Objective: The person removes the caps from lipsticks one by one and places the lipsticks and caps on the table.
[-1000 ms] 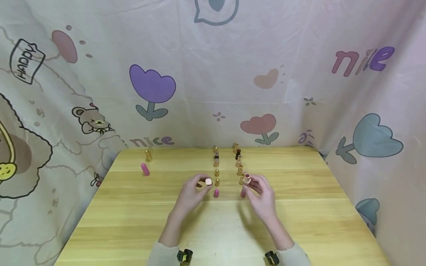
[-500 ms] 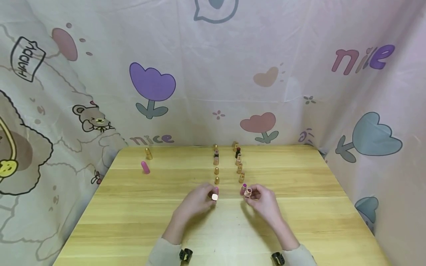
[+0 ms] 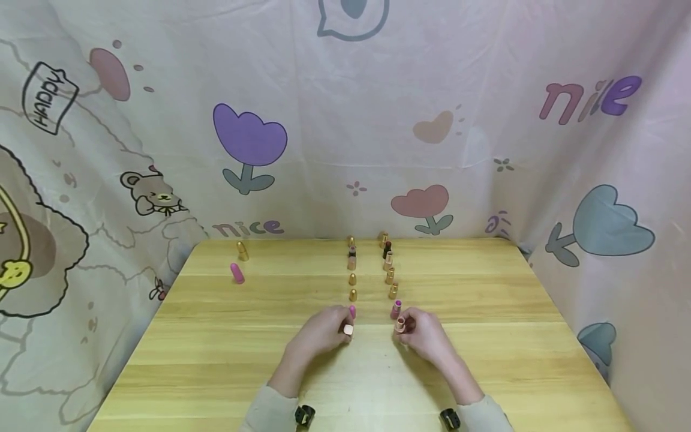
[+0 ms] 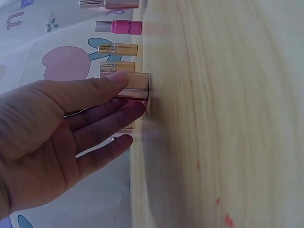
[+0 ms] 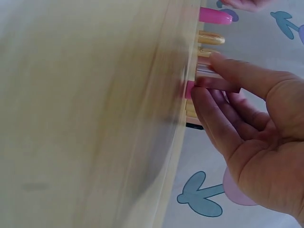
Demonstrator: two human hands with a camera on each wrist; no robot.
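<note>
In the head view, my left hand [image 3: 323, 331] pinches a pale rose-gold lipstick cap [image 3: 348, 330] between thumb and fingers, just in front of a pink cap [image 3: 352, 311]. The left wrist view shows that cap [image 4: 137, 86] upright, its lower end right at the table. Opposite, my right hand [image 3: 426, 332] grips an uncapped rose-gold lipstick [image 3: 400, 324], close in front of a pink lipstick [image 3: 396, 309]. Thumb and fingertips hold it low at the tabletop in the right wrist view, where fingers partly cover it.
Behind the left hand runs a row of caps, among them a gold cap [image 3: 353, 294]. A matching row of open lipsticks, including a gold lipstick [image 3: 393, 291], stands to its right. Far left on the wooden table [image 3: 189, 336] are a gold tube [image 3: 242, 251] and a pink tube [image 3: 237, 273].
Both hands have come down and toward the person, bringing the rose-gold cap and lipstick to the front ends of the two rows. The left hand also moved slightly right.
</note>
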